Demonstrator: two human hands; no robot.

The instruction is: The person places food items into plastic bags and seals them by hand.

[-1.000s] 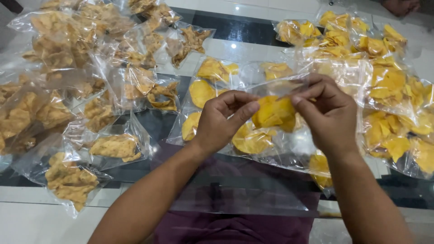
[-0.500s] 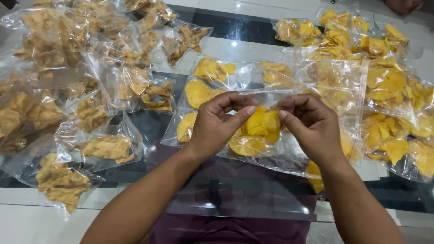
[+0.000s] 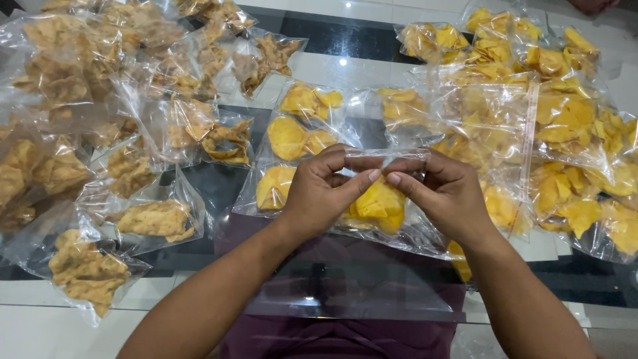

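My left hand (image 3: pixel 319 193) and my right hand (image 3: pixel 446 196) pinch the top edge of a small clear plastic bag of yellow chips (image 3: pixel 379 206), thumbs and forefingers meeting at the bag's mouth. The bag hangs just above the glass table (image 3: pixel 345 70), in front of me. Under and behind it lie other clear bags of yellow chips (image 3: pixel 299 136).
Several bags of brownish crackers (image 3: pixel 156 219) cover the table's left side. A heap of yellow chip bags (image 3: pixel 571 119) fills the right side. The table's near edge (image 3: pixel 332 312) runs just in front of my purple-clad lap. Another person's hand shows at the top right corner.
My hands have drawn closer together along the bag's top edge, the right one sliding left, and the bag has dropped slightly lower toward me.
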